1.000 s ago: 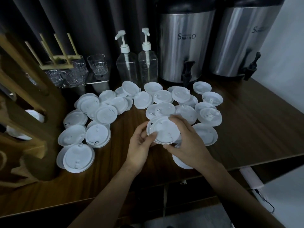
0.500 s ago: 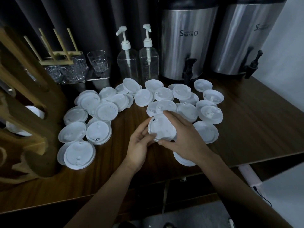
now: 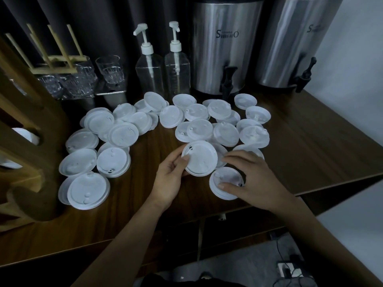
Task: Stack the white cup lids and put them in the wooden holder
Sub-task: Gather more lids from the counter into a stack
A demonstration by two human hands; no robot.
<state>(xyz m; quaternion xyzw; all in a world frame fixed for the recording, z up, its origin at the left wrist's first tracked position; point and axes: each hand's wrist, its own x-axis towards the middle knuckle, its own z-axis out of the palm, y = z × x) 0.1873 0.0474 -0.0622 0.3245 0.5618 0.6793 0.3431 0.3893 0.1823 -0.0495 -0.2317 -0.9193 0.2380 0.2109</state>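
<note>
Right hand [image 3: 255, 181] shifted — grips round lid [image 3: 224, 176] | left hand [image 3: 172, 179] pinches lid stack [image 3: 200, 158]

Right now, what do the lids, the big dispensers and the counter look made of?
Lids: thin white plastic, matte, with moulded ridges and sip holes. Dispensers: brushed stainless steel, judging by streaky reflections. Counter: dark wood grain with slight sheen, solid or laminate I cannot tell.

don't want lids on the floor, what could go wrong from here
The front lid under the right hand lies close to the table edge; a slip could push it off. The left hand holds the raised lid only by its rim, so it might drop. The loose lids overlap, so reaching in could scatter them.
</note>
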